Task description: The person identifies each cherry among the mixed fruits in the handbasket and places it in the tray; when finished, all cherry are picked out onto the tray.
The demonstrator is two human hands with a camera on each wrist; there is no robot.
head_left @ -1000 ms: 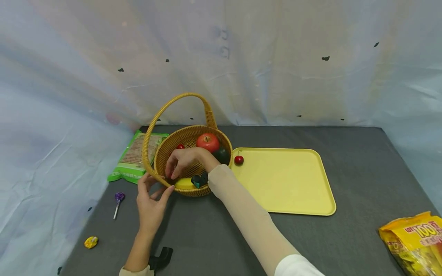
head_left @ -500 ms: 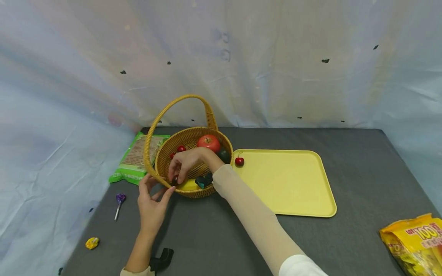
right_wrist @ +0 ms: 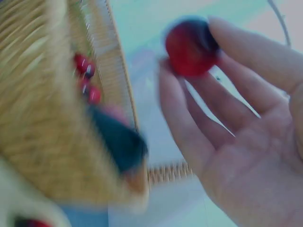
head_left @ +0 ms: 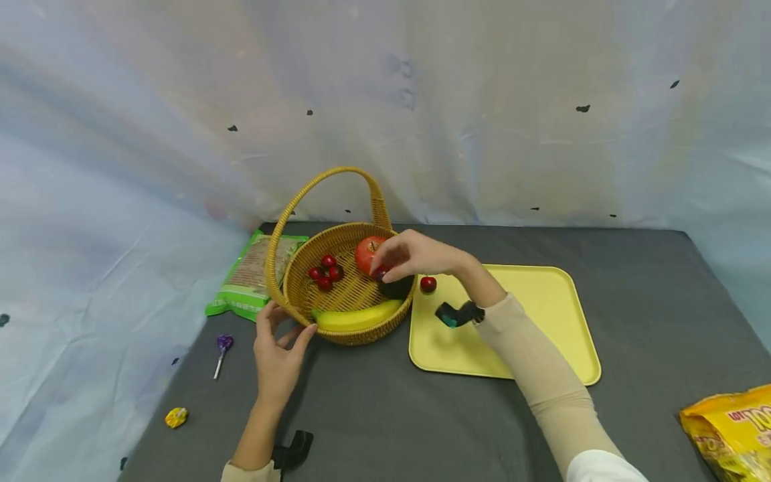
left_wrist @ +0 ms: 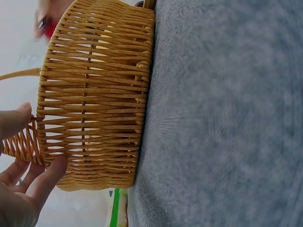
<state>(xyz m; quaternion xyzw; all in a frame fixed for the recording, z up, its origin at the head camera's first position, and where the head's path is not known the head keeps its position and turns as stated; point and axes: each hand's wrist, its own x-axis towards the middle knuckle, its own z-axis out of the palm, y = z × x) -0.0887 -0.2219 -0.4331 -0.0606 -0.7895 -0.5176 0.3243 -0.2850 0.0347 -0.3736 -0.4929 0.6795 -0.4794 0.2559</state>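
Pinching a cherry [right_wrist: 191,49], the right hand [head_left: 421,258] is above the right edge of the basket [head_left: 325,242]; moving it seems the step in hand, calling for a secure hold past the rim. The left hand [head_left: 278,361] grips the handle [head_left: 381,213] at its near-left base. Apple [head_left: 365,253] and avocado [head_left: 394,289] crowd below. A loose cherry [head_left: 428,284] occupies the far-left corner of the tray [head_left: 448,351]. A lollipop [head_left: 224,342] lies near the worktop's [head_left: 373,415] left edge.

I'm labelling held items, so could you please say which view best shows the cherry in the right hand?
The right wrist view: the cherry appears large, held by the right hand. The head view shows it small and partly hidden; the left wrist view, only a blurred red patch beyond the basket.
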